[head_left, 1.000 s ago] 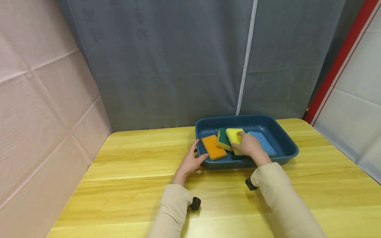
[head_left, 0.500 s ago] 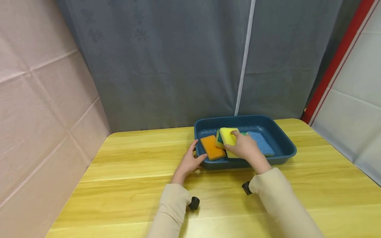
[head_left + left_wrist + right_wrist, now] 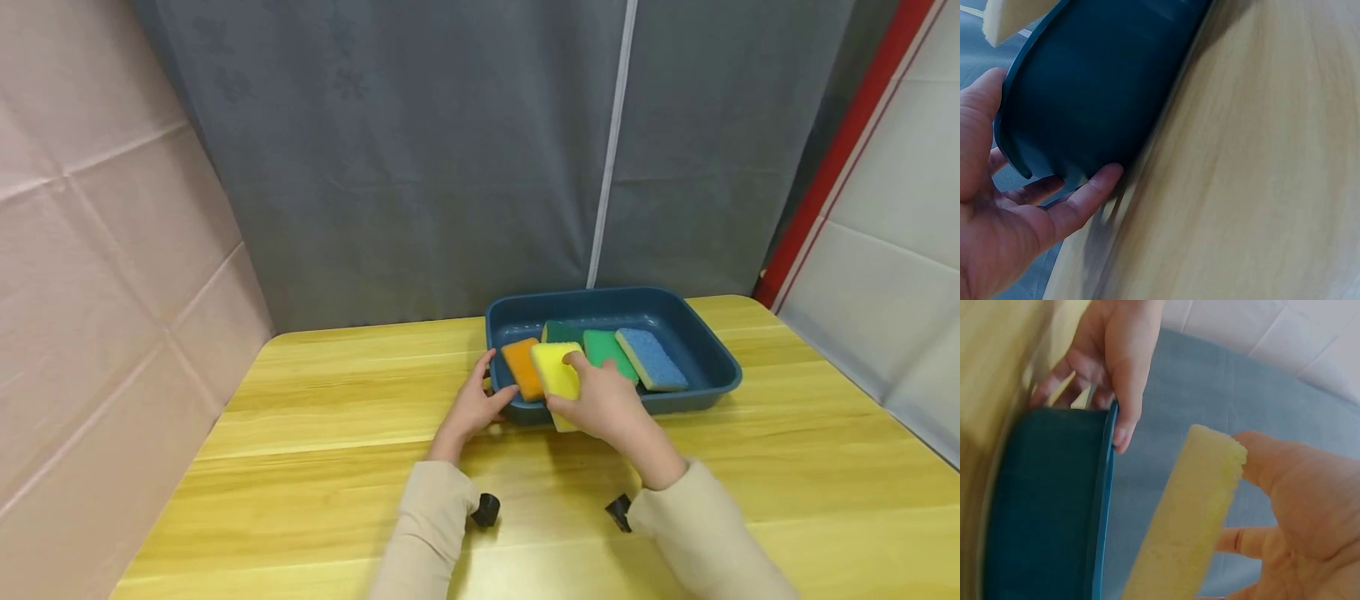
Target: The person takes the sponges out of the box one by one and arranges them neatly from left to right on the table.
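A dark blue plastic tray [image 3: 701, 360] stands at the back right of the wooden table. At its front left corner my left hand [image 3: 471, 410] grips it, with thumb [image 3: 990, 87] on the rim and fingers against the outer wall. My right hand [image 3: 607, 407] pinches a yellow sponge [image 3: 555, 372] between thumb and fingers. That sponge is tilted, raised above the front rim, its lower end overlapping the tray's outer wall in the head view. Inside the tray lie an orange sponge [image 3: 521, 367], a dark green one [image 3: 561, 332], a bright green one [image 3: 611, 358] and a blue one [image 3: 651, 360].
The wooden tabletop [image 3: 337, 433] extends left and in front of the tray. A grey curtain [image 3: 420, 167] hangs right behind the table. Pale cloth [image 3: 112, 250] closes off the left side, and white cloth with a red band [image 3: 847, 158] the right.
My right hand has lifted the yellow sponge and brought it left and toward me, over the front rim. The bright green sponge now shows more fully. My left hand stays on the corner.
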`<state>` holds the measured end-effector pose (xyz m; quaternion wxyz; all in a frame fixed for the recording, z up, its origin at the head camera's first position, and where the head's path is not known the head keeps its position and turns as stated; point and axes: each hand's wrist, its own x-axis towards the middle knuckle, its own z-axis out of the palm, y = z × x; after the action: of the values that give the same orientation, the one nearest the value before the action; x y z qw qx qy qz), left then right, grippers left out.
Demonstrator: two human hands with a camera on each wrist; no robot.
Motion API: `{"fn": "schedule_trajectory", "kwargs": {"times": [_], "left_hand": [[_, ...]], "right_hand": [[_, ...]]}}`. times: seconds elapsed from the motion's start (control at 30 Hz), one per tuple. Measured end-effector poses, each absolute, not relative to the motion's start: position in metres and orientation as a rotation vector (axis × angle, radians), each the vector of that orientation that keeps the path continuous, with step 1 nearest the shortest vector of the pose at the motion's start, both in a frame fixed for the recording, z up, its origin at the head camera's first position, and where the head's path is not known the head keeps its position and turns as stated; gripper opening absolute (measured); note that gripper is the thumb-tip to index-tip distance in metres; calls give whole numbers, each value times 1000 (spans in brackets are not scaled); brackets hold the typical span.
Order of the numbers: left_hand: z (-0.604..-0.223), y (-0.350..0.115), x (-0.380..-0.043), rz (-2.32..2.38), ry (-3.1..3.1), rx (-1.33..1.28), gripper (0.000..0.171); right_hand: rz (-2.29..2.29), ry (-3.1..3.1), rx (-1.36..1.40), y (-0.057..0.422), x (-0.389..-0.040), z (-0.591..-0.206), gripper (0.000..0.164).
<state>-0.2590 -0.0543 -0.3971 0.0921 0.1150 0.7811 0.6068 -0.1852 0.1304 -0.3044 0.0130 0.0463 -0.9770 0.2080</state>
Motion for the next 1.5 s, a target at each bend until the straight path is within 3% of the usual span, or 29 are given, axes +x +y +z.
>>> {"fn": "schedule_trajectory", "kwargs": {"times": [0.13,0.37,0.97,1.5], "left_hand": [[-379,-55,-247,1797,2309,338,74],[-399,-56,-261,1791,2348,312,76],[-393,-57,-258,1761,2374,313,76],[-394,-57,-258,1789,2344,288,75]], "right_hand": [[643,-3045,143,124,-175,-308,65],[588,-3055,132,112,-161,-316,65],[471,-3059,188,94,-123,-333,65],[521,-3201,91,86,-135,-373,66]]}}
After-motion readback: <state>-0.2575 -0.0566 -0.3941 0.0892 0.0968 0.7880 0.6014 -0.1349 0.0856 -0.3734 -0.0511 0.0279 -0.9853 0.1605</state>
